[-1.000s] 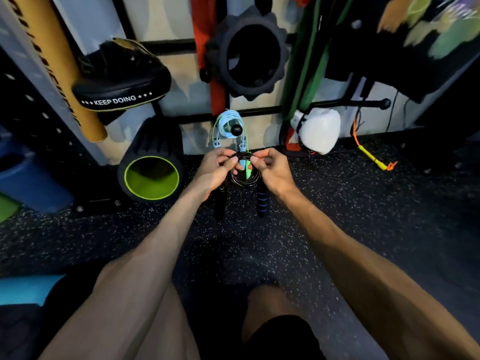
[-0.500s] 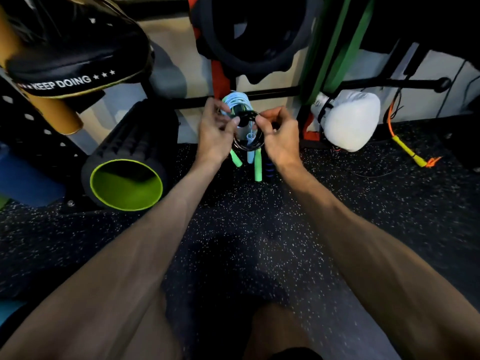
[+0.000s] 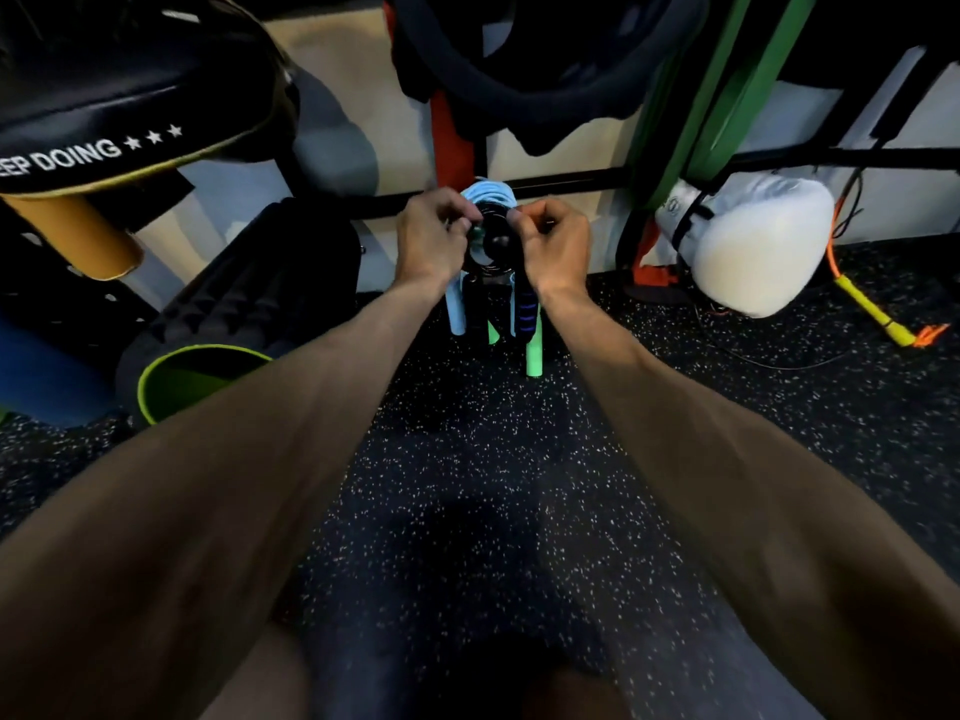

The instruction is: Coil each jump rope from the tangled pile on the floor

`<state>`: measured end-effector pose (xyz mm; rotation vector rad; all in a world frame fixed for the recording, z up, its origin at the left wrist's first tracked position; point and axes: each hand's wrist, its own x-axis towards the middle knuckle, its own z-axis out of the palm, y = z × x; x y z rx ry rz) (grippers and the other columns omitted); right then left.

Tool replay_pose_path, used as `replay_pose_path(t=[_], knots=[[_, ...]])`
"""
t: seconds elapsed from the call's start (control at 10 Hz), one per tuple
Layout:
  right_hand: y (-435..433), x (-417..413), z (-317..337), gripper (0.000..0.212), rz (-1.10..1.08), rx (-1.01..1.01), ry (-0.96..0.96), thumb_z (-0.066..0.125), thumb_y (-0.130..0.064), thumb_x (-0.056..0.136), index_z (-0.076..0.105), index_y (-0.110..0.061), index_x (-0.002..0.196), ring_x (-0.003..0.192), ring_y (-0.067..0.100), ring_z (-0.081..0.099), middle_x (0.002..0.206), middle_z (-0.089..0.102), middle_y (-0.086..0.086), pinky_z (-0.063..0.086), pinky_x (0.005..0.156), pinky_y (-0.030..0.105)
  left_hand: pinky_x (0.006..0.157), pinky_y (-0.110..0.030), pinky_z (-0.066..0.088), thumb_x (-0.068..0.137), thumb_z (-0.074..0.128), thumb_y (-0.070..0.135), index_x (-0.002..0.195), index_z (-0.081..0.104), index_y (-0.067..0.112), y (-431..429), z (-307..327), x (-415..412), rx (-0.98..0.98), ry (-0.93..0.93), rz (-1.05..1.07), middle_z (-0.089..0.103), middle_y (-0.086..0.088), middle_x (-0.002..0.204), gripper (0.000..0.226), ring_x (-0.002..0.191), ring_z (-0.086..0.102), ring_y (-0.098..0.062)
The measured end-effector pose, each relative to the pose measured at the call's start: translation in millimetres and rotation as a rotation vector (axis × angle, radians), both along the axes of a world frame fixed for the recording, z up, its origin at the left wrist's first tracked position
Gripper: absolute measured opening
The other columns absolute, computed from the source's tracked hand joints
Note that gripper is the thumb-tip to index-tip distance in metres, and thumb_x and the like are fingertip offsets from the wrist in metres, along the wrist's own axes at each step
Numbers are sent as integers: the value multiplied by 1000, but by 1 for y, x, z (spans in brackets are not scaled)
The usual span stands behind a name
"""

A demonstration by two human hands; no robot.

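My left hand (image 3: 428,239) and my right hand (image 3: 553,241) pinch the two sides of a coiled black jump rope (image 3: 491,254) held up against a black peg knob (image 3: 500,245) on the wall rack. Its black-and-blue handle (image 3: 524,311) hangs down below my right wrist. A coiled light-blue jump rope (image 3: 488,192) hangs on the same peg behind it, with a pale blue handle (image 3: 457,317) dangling. Green handles (image 3: 534,353) of another rope hang below.
A black foam roller with a lime-green core (image 3: 202,376) lies at the left by the wall. A black pad reading "KEEP DOING" (image 3: 124,111) hangs upper left. A white boxing glove (image 3: 753,246) and green bands (image 3: 711,106) hang at the right. An orange-yellow cord (image 3: 872,314) lies on the speckled floor.
Both hands have carried the black coil up and forward from above the floor to the peg with the light-blue rope. My view has moved closer to the wall.
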<state>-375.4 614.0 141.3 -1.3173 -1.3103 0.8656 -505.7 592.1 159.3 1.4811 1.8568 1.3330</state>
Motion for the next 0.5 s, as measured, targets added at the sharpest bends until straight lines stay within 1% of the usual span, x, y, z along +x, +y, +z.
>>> replay_pose_path(t=[0.1, 0.2, 0.3, 0.4, 0.5], knots=[[13, 2, -8, 22, 67, -20, -93, 56, 0, 92, 75, -6, 101, 96, 15, 67, 100, 74, 6, 53, 93, 23, 83, -17, 53, 85, 52, -12, 95, 75, 13, 8, -1, 1, -79, -53, -7, 73, -4, 105, 35, 90, 66, -11], [16, 2, -15, 47, 174, -172, -208, 50, 4, 93, 61, -19, 133, 122, 12, 58, 134, 62, 2, 39, 106, 15, 100, -22, 47, 85, 47, -18, 118, 68, 7, 0, 2, -5, -238, -159, -68, 63, -9, 126, 46, 114, 60, -17], [10, 4, -15, 53, 250, -196, -253, 56, 0, 93, 53, -24, 140, 124, 14, 57, 138, 59, 0, 40, 110, 24, 94, -14, 45, 84, 52, -16, 119, 67, 5, -11, 3, -12, -257, -131, -66, 60, -4, 124, 43, 113, 55, -14], [-10, 23, -1, 47, 232, -184, -242, 53, 1, 94, 54, -16, 137, 116, 20, 60, 129, 60, 3, 46, 106, 31, 82, -9, 44, 86, 50, -13, 110, 66, 5, -34, 6, -15, -250, -55, 9, 58, -3, 107, 34, 99, 52, -14], [-30, 37, 13, 38, 198, -192, -378, 51, -3, 93, 57, -11, 129, 111, 26, 60, 121, 63, 8, 49, 101, 36, 76, -7, 42, 87, 51, -11, 99, 64, 8, -49, 9, -12, -309, -1, 25, 61, -11, 104, 27, 99, 57, -22]])
